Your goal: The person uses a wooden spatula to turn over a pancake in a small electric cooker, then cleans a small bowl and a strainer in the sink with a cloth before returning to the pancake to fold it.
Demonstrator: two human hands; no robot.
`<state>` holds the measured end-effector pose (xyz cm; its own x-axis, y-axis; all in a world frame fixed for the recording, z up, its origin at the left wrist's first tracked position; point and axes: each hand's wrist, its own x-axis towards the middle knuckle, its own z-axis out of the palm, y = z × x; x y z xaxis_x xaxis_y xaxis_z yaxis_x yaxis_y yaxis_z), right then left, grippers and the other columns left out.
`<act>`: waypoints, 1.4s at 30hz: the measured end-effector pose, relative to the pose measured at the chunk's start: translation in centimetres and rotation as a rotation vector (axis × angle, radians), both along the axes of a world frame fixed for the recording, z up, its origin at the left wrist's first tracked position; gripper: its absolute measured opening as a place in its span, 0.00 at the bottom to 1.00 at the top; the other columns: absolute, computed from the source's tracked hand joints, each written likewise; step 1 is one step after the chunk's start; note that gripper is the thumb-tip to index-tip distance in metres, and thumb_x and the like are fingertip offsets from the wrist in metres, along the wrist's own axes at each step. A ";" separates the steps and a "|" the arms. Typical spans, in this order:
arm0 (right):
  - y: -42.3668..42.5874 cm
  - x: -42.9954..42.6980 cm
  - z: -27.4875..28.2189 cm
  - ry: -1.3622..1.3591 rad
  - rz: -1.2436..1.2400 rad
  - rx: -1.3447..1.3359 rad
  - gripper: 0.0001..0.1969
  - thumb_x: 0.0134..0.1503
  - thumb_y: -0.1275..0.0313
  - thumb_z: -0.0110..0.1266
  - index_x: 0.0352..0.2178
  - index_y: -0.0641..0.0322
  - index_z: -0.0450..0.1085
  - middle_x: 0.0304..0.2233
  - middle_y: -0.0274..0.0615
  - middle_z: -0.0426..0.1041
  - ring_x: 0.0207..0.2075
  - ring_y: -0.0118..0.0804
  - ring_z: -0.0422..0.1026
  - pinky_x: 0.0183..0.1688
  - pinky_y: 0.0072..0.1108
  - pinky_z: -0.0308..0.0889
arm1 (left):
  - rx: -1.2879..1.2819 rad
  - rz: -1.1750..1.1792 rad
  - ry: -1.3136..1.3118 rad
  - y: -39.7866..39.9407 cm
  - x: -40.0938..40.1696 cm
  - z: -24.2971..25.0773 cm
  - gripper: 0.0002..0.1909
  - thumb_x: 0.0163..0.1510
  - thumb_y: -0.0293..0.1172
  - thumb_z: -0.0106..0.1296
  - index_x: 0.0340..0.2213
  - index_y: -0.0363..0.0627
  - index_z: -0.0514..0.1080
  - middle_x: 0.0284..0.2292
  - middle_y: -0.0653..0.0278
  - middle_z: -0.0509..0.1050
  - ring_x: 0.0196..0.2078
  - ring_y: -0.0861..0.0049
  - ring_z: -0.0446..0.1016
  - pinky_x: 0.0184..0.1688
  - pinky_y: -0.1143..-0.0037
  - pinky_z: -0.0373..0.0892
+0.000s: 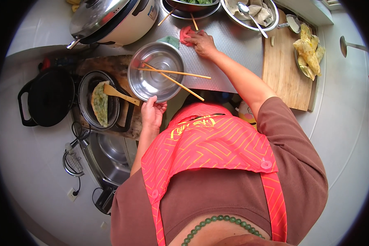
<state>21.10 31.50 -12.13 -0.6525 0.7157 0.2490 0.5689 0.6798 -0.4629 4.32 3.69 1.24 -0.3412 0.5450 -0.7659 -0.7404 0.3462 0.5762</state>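
Note:
My left hand (153, 114) grips the near rim of a stainless steel bowl (155, 87), thumb on the rim and fingers beneath. Two wooden chopsticks (184, 73) lie crossed in the bowl, their ends sticking out over its right side. On the silver embossed countertop (233, 58), my right hand (204, 45) presses and holds a bunched red cloth (186, 34). Just left of that cloth, a green cloth (171, 40) shows from behind the bowl.
Left of the bowl, a pan (83, 115) holds a folded flatbread (101, 106) and a wooden spatula (123, 96). Beyond are a black lid (52, 97), a sink (95, 147) and a large lidded cooker (126, 27). Rolled pancakes (307, 52) rest by a cutting board (284, 70).

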 end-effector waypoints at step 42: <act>-13.8 13.9 3.1 0.050 0.233 -0.178 0.20 0.45 0.75 0.54 0.43 0.49 0.72 0.52 0.34 0.68 0.50 0.43 0.68 0.54 0.36 0.59 | -0.022 -0.213 0.003 1.8 3.0 -1.9 0.10 0.54 0.32 0.44 0.29 0.37 0.70 0.22 0.58 0.75 0.21 0.76 0.72 0.23 0.80 0.67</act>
<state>34.96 17.69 -8.98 -0.7943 0.5835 0.1693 0.3806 0.6951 -0.6100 7.37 5.52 -0.62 -0.2223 0.5885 -0.7774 -0.6472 0.5073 0.5691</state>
